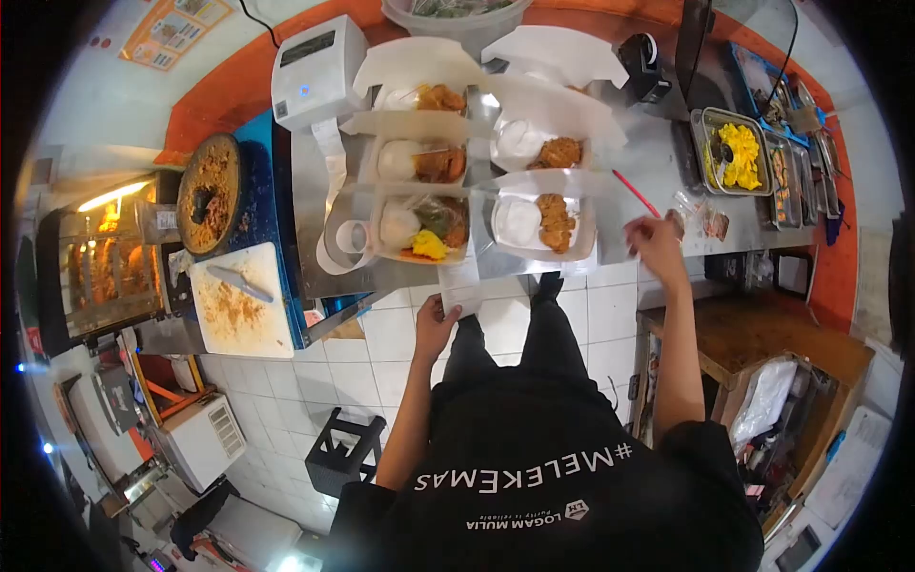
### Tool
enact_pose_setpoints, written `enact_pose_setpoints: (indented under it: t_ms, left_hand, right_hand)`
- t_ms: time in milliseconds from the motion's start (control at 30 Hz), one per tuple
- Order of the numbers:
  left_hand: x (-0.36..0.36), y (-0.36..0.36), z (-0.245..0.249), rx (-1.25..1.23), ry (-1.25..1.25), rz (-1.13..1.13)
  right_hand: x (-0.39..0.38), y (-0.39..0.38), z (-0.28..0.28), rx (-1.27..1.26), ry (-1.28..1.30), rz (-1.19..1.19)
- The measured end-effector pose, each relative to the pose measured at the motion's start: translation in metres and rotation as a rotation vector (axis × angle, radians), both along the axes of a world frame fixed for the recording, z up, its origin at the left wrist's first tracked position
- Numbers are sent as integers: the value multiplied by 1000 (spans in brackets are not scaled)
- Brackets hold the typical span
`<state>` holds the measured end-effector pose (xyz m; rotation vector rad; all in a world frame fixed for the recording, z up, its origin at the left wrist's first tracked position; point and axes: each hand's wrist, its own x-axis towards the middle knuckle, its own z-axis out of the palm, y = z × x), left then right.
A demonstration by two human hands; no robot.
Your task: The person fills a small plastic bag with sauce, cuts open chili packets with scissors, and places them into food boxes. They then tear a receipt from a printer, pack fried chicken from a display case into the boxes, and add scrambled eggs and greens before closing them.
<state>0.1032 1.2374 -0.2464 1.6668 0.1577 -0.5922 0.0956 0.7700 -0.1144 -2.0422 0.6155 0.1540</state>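
My left hand (437,326) is closed on the lower end of a white paper slip (459,288), which hangs over the counter's front edge. My right hand (656,244) is at the counter's front right, its fingers bent around the near end of a thin red pen (636,194). The pen points away to the left. Open white boxes stand in two columns before me. The front left box (397,227) holds rice, yellow egg and bagged food. Rice and fried chicken (556,222) fill the front right box. Small clear sachets (703,217) lie right of my right hand.
A white label printer (319,71) with a trailing paper strip stands back left. Beside it are a stone mortar (208,191) and a white cutting board (243,319) with a knife (238,283). A metal tray (707,162) of yellow egg sits right. A black stool (343,452) stands on the floor.
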Motion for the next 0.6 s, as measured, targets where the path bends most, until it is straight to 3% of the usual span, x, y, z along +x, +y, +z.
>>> enact_pose_setpoints:
  t_ms: [100,200,300,333,433,500,567,600]
  left_hand:
    - [0,9,12,-38,143,-33]
    - [2,15,8,-157,200,-81]
    - [3,19,-8,-175,149,-117]
    - [3,18,-8,-208,188,-75]
    - [9,14,-8,-171,195,-91]
    - [11,11,-10,-217,158,-64]
    - [13,8,-9,-242,125,-37]
    - [12,8,-11,-241,120,-43]
  right_hand:
    - [22,-49,-72,-655,-153,-79]
    - [38,-45,-88,-710,-141,129]
    - [47,-31,-85,-706,90,93]
    - [41,-54,-115,-738,3,153]
    - [16,-45,-88,-618,-268,21]
    - [-24,-40,-58,-511,-69,-40]
    - [-50,34,6,-65,-67,-253]
    - [-71,57,3,147,-197,-273]
